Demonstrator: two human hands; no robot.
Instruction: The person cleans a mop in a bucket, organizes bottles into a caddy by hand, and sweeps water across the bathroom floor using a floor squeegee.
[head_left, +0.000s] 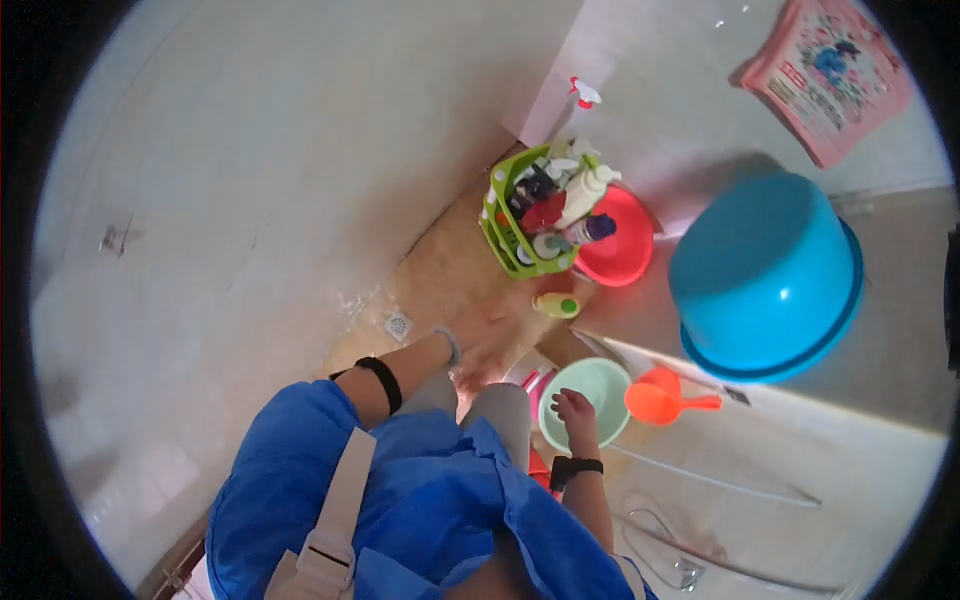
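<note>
Right hand (575, 408), loosely curled with nothing visible in it, is over the pale green round plastic basin (612, 392); contact cannot be confirmed. Left hand (484, 328) is farther off, low over the tan floor (440, 262), its grip too blurred to tell. Orange plastic dipper (655, 398) sits just beside the basin, handle pointing away.

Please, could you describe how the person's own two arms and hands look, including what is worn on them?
Both hands are bare, without gloves. The left arm has a puffy blue sleeve, a black band on the forearm and a pale greyish bracelet at the wrist. The right forearm wears a black strap. Finer markings are too blurred to read.
</note>
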